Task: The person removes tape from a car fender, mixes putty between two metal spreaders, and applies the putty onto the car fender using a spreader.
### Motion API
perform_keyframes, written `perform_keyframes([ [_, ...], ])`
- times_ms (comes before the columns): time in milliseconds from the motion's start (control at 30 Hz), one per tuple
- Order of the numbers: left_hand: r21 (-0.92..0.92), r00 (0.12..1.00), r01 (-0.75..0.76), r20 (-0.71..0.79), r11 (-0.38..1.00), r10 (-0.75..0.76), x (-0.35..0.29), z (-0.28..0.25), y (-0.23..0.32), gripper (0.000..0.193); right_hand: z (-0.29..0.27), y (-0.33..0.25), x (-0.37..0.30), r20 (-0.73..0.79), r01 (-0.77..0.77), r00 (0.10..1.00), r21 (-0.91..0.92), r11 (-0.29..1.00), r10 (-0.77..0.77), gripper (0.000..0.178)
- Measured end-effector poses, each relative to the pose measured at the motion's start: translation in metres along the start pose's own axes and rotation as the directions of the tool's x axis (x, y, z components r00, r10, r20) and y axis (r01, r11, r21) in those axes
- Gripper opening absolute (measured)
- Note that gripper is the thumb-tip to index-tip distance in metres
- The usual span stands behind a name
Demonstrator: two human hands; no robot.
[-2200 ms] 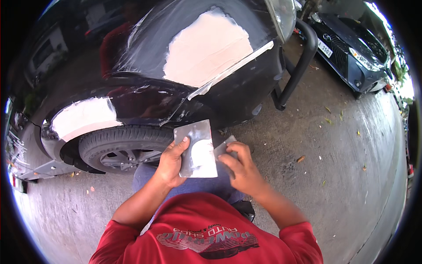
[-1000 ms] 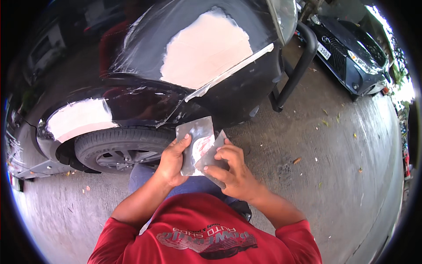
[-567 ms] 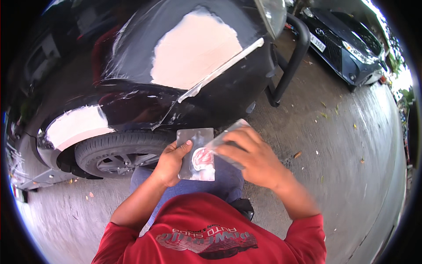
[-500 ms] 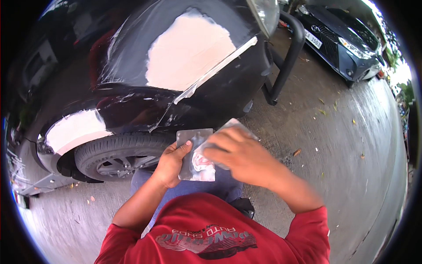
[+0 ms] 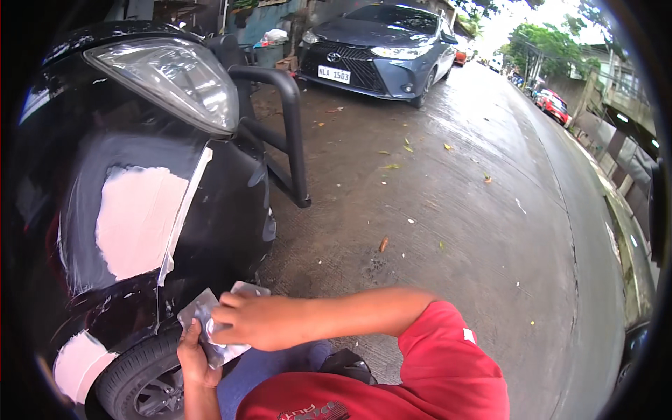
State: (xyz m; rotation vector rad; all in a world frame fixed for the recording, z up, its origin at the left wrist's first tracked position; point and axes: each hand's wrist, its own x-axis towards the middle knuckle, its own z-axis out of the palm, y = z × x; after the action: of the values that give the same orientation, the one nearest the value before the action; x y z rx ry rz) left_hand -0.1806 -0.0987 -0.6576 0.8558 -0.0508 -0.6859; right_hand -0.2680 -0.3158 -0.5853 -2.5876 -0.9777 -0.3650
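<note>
Low in the view, my left hand [image 5: 199, 355] grips a thin, shiny grey mixing plate [image 5: 200, 304] by its edge, thumb on top. Over that plate is my right hand [image 5: 255, 323], fingers closed round a second flat sheet, a putty spreader [image 5: 250, 288], which shows only at its far edge. A smear of pale pinkish putty [image 5: 210, 327] on the mixing plate is partly hidden behind my right fingers. Just beyond both hands stands the black car's fender, with a large pale pink filler patch [image 5: 140, 220] and a smaller patch [image 5: 80, 364] above the wheel arch.
A strip of masking tape [image 5: 187, 210] edges the large patch. The headlight [image 5: 175, 84] and a black tubular bumper bar [image 5: 290, 133] stand beyond. A tyre [image 5: 136, 371] is close to my left arm. Farther off, a grey-blue car [image 5: 378, 52] is parked on wet concrete [image 5: 448, 210].
The view has swung right and up, so the fender and my hands sit farther left and more street shows. My right hand still works over the plate in my left hand.
</note>
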Motion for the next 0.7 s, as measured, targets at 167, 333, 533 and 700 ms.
perform_keyframes([
  [167,-0.105,1.000,-0.026,-0.005,0.994,0.025,0.009,-0.007,-0.006,0.041,-0.008,-0.004,-0.005,-0.229,0.033,0.974,0.106,0.994,-0.008,0.033],
  [333,-0.126,0.996,-0.085,0.006,0.988,0.087,0.008,0.001,-0.001,0.047,0.047,-0.013,-0.013,-0.472,0.029,0.876,0.257,0.966,0.099,0.059],
  [533,-0.047,0.995,-0.093,-0.046,0.995,0.091,-0.013,-0.001,0.004,0.046,0.080,-0.002,-0.023,-0.560,-0.051,0.810,0.229,0.972,0.174,0.048],
  [700,-0.121,0.990,0.030,0.137,0.992,-0.013,-0.008,-0.005,0.010,0.043,0.078,0.032,-0.086,-0.145,-0.403,0.908,-0.039,0.914,0.394,0.059],
])
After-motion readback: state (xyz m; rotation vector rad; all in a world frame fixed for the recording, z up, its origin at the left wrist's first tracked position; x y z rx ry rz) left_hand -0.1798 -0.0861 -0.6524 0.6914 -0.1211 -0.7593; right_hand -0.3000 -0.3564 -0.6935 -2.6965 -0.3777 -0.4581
